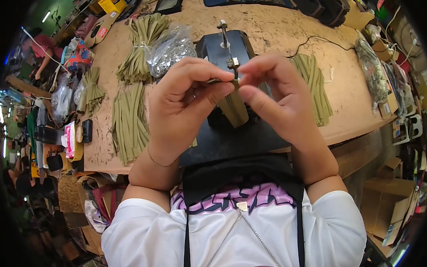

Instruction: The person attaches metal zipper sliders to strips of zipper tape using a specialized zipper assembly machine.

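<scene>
My left hand (189,88) is closed, its thumb and index finger pinching the end of an olive-green fabric strap (234,110). The strap hangs down in front of a black bench machine (247,43) with a metal rod and small brass-coloured fittings (233,63). Facing it, my right hand (278,91) has its fingers curled, with a gap between thumb and index finger close to the pinched strap end. That hand is slightly blurred. My fingers partly hide the machine's front.
Olive strap bundles (129,123) lie on the table (269,22) to the left, and another strap pile (314,87) to the right. A clear plastic bag of small metal parts (171,49) sits left of the machine. A black cable (320,39) runs behind. Cardboard boxes (385,205) stand lower right.
</scene>
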Demonstrator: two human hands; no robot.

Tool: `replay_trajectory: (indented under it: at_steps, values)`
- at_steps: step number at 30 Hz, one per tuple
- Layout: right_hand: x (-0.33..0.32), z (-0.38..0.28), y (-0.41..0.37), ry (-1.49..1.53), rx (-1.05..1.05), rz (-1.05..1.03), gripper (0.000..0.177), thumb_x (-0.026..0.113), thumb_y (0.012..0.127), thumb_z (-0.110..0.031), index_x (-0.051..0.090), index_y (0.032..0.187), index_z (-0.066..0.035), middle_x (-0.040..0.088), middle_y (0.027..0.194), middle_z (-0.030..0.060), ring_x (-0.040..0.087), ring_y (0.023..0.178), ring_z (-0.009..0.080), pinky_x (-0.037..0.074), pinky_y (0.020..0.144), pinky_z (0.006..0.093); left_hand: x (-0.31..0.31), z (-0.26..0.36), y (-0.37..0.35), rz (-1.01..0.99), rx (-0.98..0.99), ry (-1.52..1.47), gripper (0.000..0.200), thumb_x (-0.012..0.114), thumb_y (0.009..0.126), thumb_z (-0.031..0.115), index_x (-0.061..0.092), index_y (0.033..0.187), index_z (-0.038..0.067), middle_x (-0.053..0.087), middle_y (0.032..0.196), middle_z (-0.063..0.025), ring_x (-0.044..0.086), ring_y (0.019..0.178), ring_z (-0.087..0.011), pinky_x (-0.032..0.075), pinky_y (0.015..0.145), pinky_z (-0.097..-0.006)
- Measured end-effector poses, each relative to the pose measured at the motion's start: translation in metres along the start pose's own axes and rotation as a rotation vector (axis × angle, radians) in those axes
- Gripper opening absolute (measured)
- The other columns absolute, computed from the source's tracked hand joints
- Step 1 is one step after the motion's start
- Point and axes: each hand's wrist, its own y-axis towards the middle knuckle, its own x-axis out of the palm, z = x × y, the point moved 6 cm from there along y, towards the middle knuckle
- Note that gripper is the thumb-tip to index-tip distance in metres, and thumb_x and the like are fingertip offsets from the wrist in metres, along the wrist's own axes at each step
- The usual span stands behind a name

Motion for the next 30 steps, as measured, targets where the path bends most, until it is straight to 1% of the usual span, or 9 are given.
replay_trajectory:
  at_steps: [3, 9, 16, 19, 21, 24, 27, 28, 30]
  values:
    - [0.008, -0.003, 0.000, -0.062, -0.025, -0.122, 0.014, 0.069, 0.088, -0.009, 0.066, 0.099, 0.000, 0.064, 0.087, 0.0060, 0.059, 0.076, 0.0140, 0.048, 0.072, 0.0268, 0.000, -0.001, 0.000, -0.106, -0.018, 0.086, 0.016, 0.066, 0.089, -0.003, 0.070, 0.104, -0.001, 0.058, 0.097, -0.0035, 0.058, 0.091, -0.0098, 0.046, 0.077, -0.0203]
    - [0.007, 0.002, -0.006, 0.042, 0.150, -0.088, 0.012, 0.069, 0.090, -0.011, 0.068, 0.095, 0.000, 0.066, 0.083, 0.0049, 0.060, 0.077, 0.0113, 0.048, 0.071, 0.0256, 0.003, 0.003, -0.003, -0.122, -0.157, -0.149, 0.014, 0.062, 0.090, -0.005, 0.069, 0.101, -0.001, 0.058, 0.099, -0.0062, 0.055, 0.089, -0.0121, 0.044, 0.080, -0.0228]
    - [0.008, 0.010, -0.006, 0.057, 0.386, -0.183, 0.014, 0.067, 0.092, -0.013, 0.066, 0.092, 0.001, 0.064, 0.076, 0.0015, 0.056, 0.071, 0.0063, 0.046, 0.065, 0.0236, 0.005, -0.002, -0.009, -0.144, -0.146, 0.062, 0.033, 0.060, 0.084, -0.015, 0.067, 0.110, 0.003, 0.060, 0.098, -0.0037, 0.061, 0.092, -0.0117, 0.051, 0.080, -0.0235]
    - [0.009, 0.019, -0.011, 0.172, 0.460, -0.273, 0.011, 0.064, 0.096, -0.013, 0.062, 0.094, -0.002, 0.057, 0.080, -0.0044, 0.046, 0.069, 0.0003, 0.034, 0.058, 0.0164, 0.007, -0.004, -0.012, -0.168, -0.212, 0.097, 0.031, 0.063, 0.083, -0.013, 0.065, 0.110, 0.003, 0.061, 0.096, -0.0033, 0.061, 0.091, -0.0108, 0.050, 0.080, -0.0238]
    - [0.011, 0.025, -0.013, 0.268, 0.470, -0.264, 0.010, 0.063, 0.095, -0.011, 0.061, 0.093, -0.002, 0.056, 0.080, -0.0047, 0.045, 0.068, -0.0002, 0.034, 0.057, 0.0164, 0.011, -0.003, -0.013, -0.183, -0.254, 0.091, 0.027, 0.067, 0.084, -0.010, 0.064, 0.108, 0.002, 0.061, 0.094, -0.0022, 0.060, 0.091, -0.0091, 0.048, 0.081, -0.0231]
    - [0.010, 0.023, -0.013, 0.333, 0.508, -0.238, 0.008, 0.064, 0.093, -0.009, 0.060, 0.092, -0.003, 0.055, 0.079, -0.0050, 0.045, 0.068, -0.0003, 0.034, 0.057, 0.0165, 0.008, 0.003, -0.010, -0.237, -0.046, 0.305, 0.030, 0.070, 0.081, -0.008, 0.065, 0.107, 0.004, 0.063, 0.095, -0.0051, 0.063, 0.090, -0.0148, 0.050, 0.080, -0.0264]
    - [0.009, 0.023, -0.012, 0.323, 0.505, -0.207, 0.010, 0.064, 0.093, -0.010, 0.059, 0.089, -0.002, 0.054, 0.072, -0.0040, 0.046, 0.061, 0.0007, 0.034, 0.052, 0.0183, 0.015, 0.022, -0.010, -0.209, 0.514, 0.785, 0.033, 0.073, 0.076, -0.006, 0.065, 0.106, 0.005, 0.065, 0.098, -0.0077, 0.064, 0.089, -0.0228, 0.052, 0.078, -0.0305]
    - [0.009, 0.024, -0.012, 0.314, 0.495, -0.197, 0.011, 0.065, 0.093, -0.010, 0.058, 0.088, -0.002, 0.054, 0.069, -0.0035, 0.046, 0.057, 0.0011, 0.035, 0.049, 0.0192, 0.016, 0.021, -0.014, -0.142, 0.562, 0.802, 0.030, 0.073, 0.074, -0.006, 0.067, 0.101, 0.006, 0.066, 0.099, -0.0086, 0.064, 0.090, -0.0277, 0.052, 0.076, -0.0333]
    - [0.010, 0.024, -0.012, 0.338, 0.487, -0.191, 0.012, 0.065, 0.093, -0.011, 0.058, 0.088, -0.002, 0.054, 0.068, -0.0039, 0.046, 0.056, 0.0009, 0.034, 0.049, 0.0190, 0.015, 0.023, -0.016, -0.155, 0.574, 0.839, 0.027, 0.074, 0.073, -0.005, 0.067, 0.097, 0.005, 0.066, 0.099, -0.0085, 0.064, 0.091, -0.0277, 0.052, 0.076, -0.0345]
